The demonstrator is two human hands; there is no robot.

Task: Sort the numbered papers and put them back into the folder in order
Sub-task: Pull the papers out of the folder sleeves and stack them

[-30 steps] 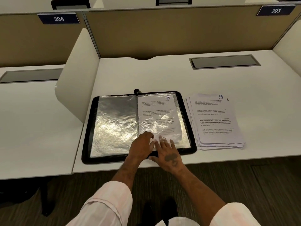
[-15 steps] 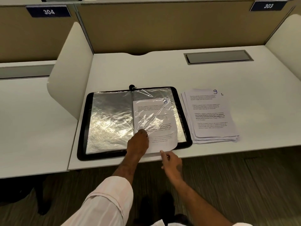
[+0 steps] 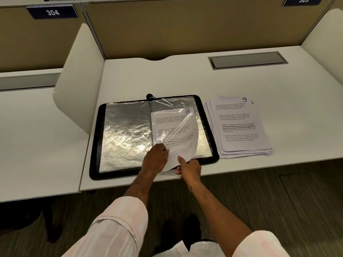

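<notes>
My right hand [image 3: 190, 170] pinches the lower edge of the white printed sheet numbered 8 [image 3: 172, 127] between its fingers. The sheet lies partway inside the clear plastic sleeve [image 3: 203, 143] on the right page of the open black-rimmed folder [image 3: 94, 141]. My left hand [image 3: 156, 157] curls its fingers onto the sleeve's lower edge; whether they grip it I cannot tell. Just right of the folder, on the white surface [image 3: 185, 76], sits a stack of printed papers [image 3: 239, 127] topped by 9.

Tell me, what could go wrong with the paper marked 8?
The paper marked 8 sits crooked and bent, halfway in the clear sleeve, pinched by the right hand; a tug might crease or tear it. The stack topped by 9 is loosely fanned, so sheets could slip out of order.
</notes>
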